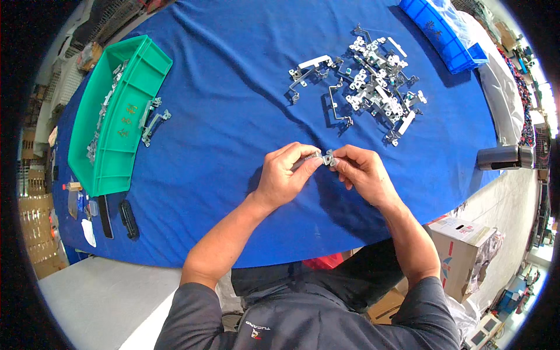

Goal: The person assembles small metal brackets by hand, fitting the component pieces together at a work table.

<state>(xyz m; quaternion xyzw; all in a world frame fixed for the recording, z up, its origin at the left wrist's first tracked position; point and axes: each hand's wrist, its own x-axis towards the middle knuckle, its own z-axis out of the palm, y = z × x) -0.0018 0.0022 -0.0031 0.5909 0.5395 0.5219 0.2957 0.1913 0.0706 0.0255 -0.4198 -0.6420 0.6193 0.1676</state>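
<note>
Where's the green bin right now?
In the head view, the green bin sits at the left of the blue cloth, well left of the left hand. Loose metal brackets lie just to its right.

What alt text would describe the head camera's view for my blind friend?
A person's left hand and right hand pinch a small metal part above a blue tablecloth. Beyond them, slightly right, lies a loose pile of metal pieces; a green bin holding more stands at left.

This looks like a workshop, given the heaped metal parts [380, 93], green bin [119, 140] and cloth-covered worktable [233, 87].
</note>
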